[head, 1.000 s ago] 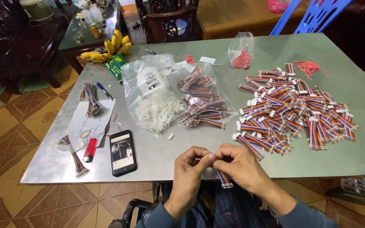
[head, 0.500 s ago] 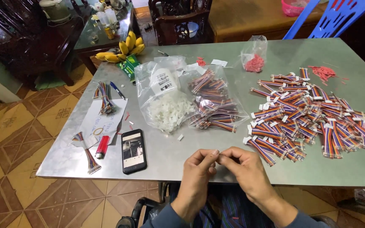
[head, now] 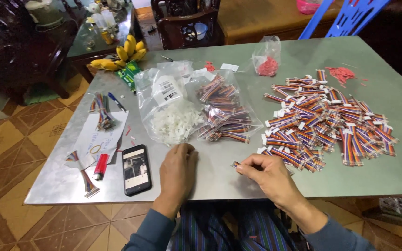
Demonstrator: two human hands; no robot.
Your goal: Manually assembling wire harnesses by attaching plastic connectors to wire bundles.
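My right hand (head: 267,174) pinches a short multicoloured ribbon cable (head: 236,164) above the near edge of the grey metal table (head: 219,176). My left hand (head: 178,168) reaches forward with fingers apart and touches the near edge of a clear bag of small white plastic connectors (head: 175,122). Beside that bag lies another clear bag of ribbon cables (head: 224,114). A large loose pile of finished ribbon cables with white ends (head: 326,123) lies right of my right hand.
A black phone (head: 137,169), a red lighter (head: 100,166), paper with cable bundles (head: 102,116) and a pen lie at the left. A small bag of red parts (head: 267,60), bananas (head: 122,55), a wooden chair (head: 187,23) and a blue plastic chair (head: 345,18) stand beyond.
My hands have come apart. The left hand let go of the cable and moved forward to the bag of white connectors; the right hand keeps the cable.
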